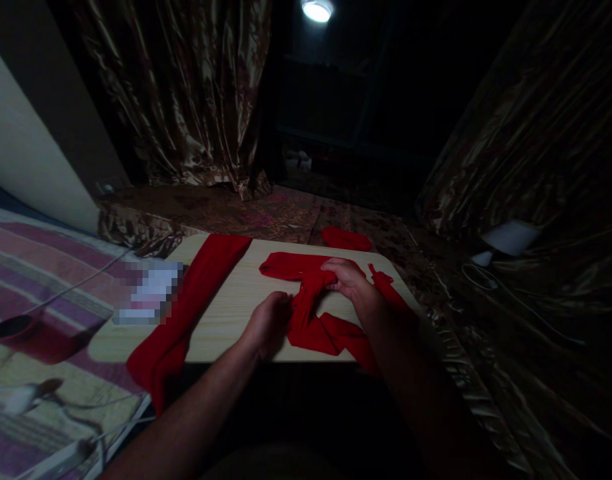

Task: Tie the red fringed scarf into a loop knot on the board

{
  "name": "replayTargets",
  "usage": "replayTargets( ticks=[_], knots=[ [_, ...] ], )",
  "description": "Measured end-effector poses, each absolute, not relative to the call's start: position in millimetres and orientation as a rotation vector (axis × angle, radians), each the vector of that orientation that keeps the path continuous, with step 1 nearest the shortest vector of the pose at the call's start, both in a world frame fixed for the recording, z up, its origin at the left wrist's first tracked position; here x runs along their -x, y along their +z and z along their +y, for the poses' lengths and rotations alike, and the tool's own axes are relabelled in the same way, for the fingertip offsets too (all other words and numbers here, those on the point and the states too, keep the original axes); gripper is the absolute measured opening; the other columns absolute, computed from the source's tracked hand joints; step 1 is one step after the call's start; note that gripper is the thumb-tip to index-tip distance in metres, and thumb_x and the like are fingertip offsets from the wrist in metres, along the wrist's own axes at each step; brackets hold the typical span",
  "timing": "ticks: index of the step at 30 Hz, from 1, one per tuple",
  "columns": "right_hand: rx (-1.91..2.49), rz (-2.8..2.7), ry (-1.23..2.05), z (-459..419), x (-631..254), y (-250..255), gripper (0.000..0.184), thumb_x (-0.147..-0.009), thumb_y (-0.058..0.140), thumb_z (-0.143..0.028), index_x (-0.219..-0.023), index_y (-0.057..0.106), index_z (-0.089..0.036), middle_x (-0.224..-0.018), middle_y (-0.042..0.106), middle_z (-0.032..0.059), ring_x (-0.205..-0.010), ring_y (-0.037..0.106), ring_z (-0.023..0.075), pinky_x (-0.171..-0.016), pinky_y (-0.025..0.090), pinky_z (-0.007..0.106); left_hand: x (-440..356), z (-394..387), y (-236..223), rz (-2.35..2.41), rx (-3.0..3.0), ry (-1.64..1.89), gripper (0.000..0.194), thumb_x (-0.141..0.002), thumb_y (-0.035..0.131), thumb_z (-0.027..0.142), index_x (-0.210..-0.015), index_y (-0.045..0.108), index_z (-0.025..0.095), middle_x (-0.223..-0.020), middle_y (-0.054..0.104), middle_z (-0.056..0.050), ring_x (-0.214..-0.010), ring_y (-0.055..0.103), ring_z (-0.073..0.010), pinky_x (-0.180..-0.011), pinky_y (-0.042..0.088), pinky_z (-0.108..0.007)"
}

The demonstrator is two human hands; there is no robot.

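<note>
In the centre of the frame I have a crumpled red cloth (311,317) between my hands, over the right part of a pale wooden table (223,313). My right hand (346,277) pinches its upper part between thumb and fingers; my left hand (267,323) is curled at its left edge, and the grip looks closed there, though shadow hides the fingertips. Holding it from two sides seems to keep the middle stretched a little and in my control, while the loose lower end sags towards the near edge and trails under my right forearm. Just behind lies a flatter red piece (286,265), near enough to my right hand that its end is partly covered. At the table's right side is another red piece (386,285), and past the far edge a red bundle (346,238). Left of centre, a long red strip (201,300) runs across the wood and hangs over the near edge, perhaps set aside there to leave me bare wood to work on. Beside it, at the left, sits a blurred white item (151,290); the blur keeps me from telling what it is. A striped cover (46,267) fills the lower left.
</note>
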State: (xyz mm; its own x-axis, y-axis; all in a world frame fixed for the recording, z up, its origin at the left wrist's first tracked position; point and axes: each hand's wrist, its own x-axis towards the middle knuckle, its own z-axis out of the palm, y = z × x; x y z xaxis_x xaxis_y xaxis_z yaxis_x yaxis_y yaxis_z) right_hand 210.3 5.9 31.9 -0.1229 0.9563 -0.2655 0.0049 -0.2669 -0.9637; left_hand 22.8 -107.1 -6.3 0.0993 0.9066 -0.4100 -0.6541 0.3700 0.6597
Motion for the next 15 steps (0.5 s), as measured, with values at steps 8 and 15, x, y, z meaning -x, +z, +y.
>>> replayTargets(
  ticks=[8,15],
  knots=[
    [1.093,-1.119,1.572,9.3,-206.5,26.2,0.020,-0.063,0.073,-0.021,-0.073,0.056,-0.021,-0.064,0.058,-0.0052,-0.058,0.054,0.0109,-0.059,0.045,0.025,-19.8,-86.8,-33.2,1.024,-0.998,1.065,0.020,-0.069,0.076,0.017,-0.088,0.072,0.011,-0.059,0.067,-0.003,-0.039,0.053,-0.0109,-0.038,0.034,-0.020],
    [1.008,-1.089,1.671,9.7,-209.1,18.5,0.026,-0.059,0.076,-0.023,-0.075,0.056,-0.021,-0.067,0.059,-0.0061,-0.061,0.055,0.0114,-0.058,0.044,0.024,-40.3,-63.3,-27.0,0.699,-0.873,1.148,0.017,-0.061,0.074,0.011,-0.076,0.069,0.013,-0.064,0.068,-0.002,-0.052,0.059,-0.0114,-0.052,0.044,-0.021]
  ],
)
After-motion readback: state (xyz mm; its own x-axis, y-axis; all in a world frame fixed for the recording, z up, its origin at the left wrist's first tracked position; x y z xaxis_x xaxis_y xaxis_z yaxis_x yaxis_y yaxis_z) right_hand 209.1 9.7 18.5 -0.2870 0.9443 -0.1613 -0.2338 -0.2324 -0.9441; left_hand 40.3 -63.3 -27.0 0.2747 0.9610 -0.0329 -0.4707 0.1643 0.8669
